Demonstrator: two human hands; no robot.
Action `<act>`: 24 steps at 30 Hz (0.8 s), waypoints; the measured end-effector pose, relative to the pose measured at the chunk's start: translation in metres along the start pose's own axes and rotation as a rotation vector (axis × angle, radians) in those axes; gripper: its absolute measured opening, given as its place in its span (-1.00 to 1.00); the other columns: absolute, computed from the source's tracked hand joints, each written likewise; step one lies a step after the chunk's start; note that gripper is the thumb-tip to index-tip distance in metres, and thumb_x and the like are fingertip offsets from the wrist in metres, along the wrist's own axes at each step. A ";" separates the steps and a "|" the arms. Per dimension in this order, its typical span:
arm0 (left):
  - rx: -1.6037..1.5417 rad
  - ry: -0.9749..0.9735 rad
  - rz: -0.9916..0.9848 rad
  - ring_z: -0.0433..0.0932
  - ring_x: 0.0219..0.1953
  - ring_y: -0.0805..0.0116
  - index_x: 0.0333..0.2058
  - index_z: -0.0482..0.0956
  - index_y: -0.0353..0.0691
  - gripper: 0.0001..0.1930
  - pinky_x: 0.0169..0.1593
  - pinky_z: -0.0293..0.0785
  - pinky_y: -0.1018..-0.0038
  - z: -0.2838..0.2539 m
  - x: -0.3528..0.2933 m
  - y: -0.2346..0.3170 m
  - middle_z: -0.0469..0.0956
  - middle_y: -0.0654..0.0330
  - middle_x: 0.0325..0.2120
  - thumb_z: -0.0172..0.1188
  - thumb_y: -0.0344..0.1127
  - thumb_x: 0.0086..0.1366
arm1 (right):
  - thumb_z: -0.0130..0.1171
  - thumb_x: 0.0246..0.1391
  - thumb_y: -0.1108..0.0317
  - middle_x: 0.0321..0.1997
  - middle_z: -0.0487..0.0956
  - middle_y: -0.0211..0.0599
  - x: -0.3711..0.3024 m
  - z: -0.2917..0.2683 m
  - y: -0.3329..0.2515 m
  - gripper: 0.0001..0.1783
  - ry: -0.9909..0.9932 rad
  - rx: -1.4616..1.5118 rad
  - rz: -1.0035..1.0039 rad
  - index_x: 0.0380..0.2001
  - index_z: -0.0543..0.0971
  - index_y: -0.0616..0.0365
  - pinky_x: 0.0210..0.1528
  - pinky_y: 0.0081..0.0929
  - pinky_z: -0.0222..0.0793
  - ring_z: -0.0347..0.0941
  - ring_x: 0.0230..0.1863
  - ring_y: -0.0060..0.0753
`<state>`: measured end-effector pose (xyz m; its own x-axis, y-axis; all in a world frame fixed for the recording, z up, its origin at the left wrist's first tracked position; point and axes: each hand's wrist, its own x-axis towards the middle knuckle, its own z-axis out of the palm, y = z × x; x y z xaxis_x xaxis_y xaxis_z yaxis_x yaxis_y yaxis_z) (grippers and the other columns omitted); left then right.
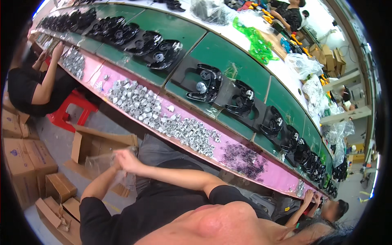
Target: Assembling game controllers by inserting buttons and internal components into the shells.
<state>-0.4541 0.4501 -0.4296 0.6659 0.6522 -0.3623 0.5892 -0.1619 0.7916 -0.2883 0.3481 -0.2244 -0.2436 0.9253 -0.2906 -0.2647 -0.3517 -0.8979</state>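
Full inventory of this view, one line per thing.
Clear bag: one, see-through, at the hands
Metal parts: many, silver, heaped on pink bench
Small parts: many, black, right of the silver heap
Pink bench: one, pink, ahead
Curved assemblies: many, black, along green surface
Green surface: one run, green, beyond bench
Green bag: at least one, far table
White table: one, white, beyond green surface
Stool: one, red, left
Boxes: several, brown, lower left
Co-workers: several, mostly dark clothing, left, right, far side
Left hand: one, bare, partly hidden
Right hand: one, bare, beside left
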 end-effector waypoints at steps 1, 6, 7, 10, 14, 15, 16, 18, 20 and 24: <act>-0.015 0.014 -0.013 0.62 0.18 0.10 0.06 0.68 -0.17 -0.46 0.17 0.55 0.10 0.001 -0.008 0.004 0.67 -0.05 0.08 0.40 0.03 0.21 | -0.07 0.47 0.37 -0.53 0.52 -0.29 0.006 -0.003 0.008 -0.72 0.019 -0.048 -0.153 -0.20 0.57 0.35 -0.51 -0.40 0.47 0.59 -0.53 -0.36; 0.091 -0.136 -0.579 0.66 0.03 0.26 0.00 0.70 -0.19 -0.54 0.05 0.58 0.20 0.007 -0.098 -0.045 0.73 0.05 -0.10 0.32 0.07 0.35 | -0.16 0.53 0.32 -0.52 0.48 -0.41 0.008 -0.006 -0.011 -0.65 -0.070 0.182 0.174 0.02 0.57 0.32 -0.74 -0.42 0.54 0.41 -0.69 -0.54; -0.081 -0.235 -0.722 0.68 -0.17 0.28 0.02 0.70 -0.23 -0.52 -0.10 0.61 0.25 -0.039 -0.054 0.087 0.74 0.14 -0.24 0.31 0.07 0.37 | -0.16 0.53 0.36 -0.53 0.43 -0.46 0.014 -0.027 -0.013 -0.61 0.003 0.204 0.172 0.16 0.55 0.36 -0.73 -0.43 0.54 0.37 -0.69 -0.58; -0.335 0.127 -0.494 0.49 -0.61 0.47 0.04 0.73 -0.20 -0.50 -0.55 0.42 0.42 -0.049 -0.097 0.084 0.63 0.26 -0.53 0.42 0.01 0.26 | -0.12 0.55 0.35 -0.58 0.34 -0.56 0.010 -0.012 -0.017 -0.58 -0.011 0.178 0.173 0.25 0.50 0.42 -0.70 -0.44 0.56 0.32 -0.68 -0.65; -0.275 -0.048 -0.691 0.43 -0.61 0.55 -0.01 0.74 -0.22 -0.52 -0.60 0.32 0.49 -0.091 -0.112 0.179 0.56 0.28 -0.57 0.45 -0.09 0.15 | -0.10 0.55 0.33 -0.56 0.35 -0.57 0.014 -0.014 -0.022 -0.59 -0.030 0.173 0.232 0.22 0.54 0.36 -0.68 -0.45 0.57 0.34 -0.64 -0.69; -0.324 -0.037 -0.704 0.43 -0.62 0.55 -0.01 0.74 -0.21 -0.52 -0.60 0.31 0.50 -0.095 -0.114 0.185 0.55 0.30 -0.58 0.45 -0.08 0.14 | -0.10 0.55 0.33 -0.56 0.35 -0.57 0.014 -0.015 -0.022 -0.59 -0.031 0.177 0.237 0.22 0.54 0.36 -0.68 -0.45 0.57 0.34 -0.64 -0.69; -0.373 -0.026 -0.716 0.42 -0.63 0.56 -0.02 0.75 -0.21 -0.52 -0.61 0.30 0.50 -0.098 -0.114 0.188 0.53 0.32 -0.59 0.46 -0.08 0.13 | -0.11 0.56 0.32 -0.56 0.35 -0.58 0.016 -0.016 -0.022 -0.60 -0.023 0.193 0.234 0.21 0.55 0.35 -0.68 -0.46 0.58 0.33 -0.64 -0.70; -0.381 -0.002 -0.720 0.39 -0.64 0.58 -0.06 0.75 -0.19 -0.57 -0.62 0.29 0.53 -0.111 -0.113 0.194 0.53 0.34 -0.58 0.44 -0.11 0.13 | -0.11 0.56 0.31 -0.56 0.35 -0.61 0.017 -0.017 -0.020 -0.61 -0.004 0.207 0.226 0.19 0.58 0.28 -0.68 -0.48 0.58 0.32 -0.64 -0.70; -0.376 0.022 -0.712 0.38 -0.66 0.58 -0.12 0.75 -0.20 -0.62 -0.65 0.26 0.54 -0.123 -0.114 0.206 0.55 0.34 -0.56 0.43 -0.14 0.12 | -0.11 0.56 0.31 -0.56 0.34 -0.61 0.018 -0.019 -0.018 -0.62 -0.008 0.229 0.240 0.19 0.59 0.26 -0.67 -0.46 0.58 0.32 -0.64 -0.70; -0.366 0.050 -0.574 0.43 -0.56 0.63 -0.10 0.74 -0.16 -0.61 -0.57 0.28 0.56 -0.163 -0.115 0.231 0.58 0.39 -0.50 0.44 -0.08 0.16 | -0.11 0.55 0.31 -0.59 0.32 -0.61 0.019 -0.022 -0.021 -0.62 -0.007 0.265 0.253 0.19 0.60 0.22 -0.67 -0.41 0.60 0.30 -0.65 -0.70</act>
<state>-0.4694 0.4587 -0.1252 0.2669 0.5945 -0.7585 0.6441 0.4754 0.5993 -0.2668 0.3766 -0.2184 -0.3387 0.8035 -0.4895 -0.4278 -0.5949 -0.6805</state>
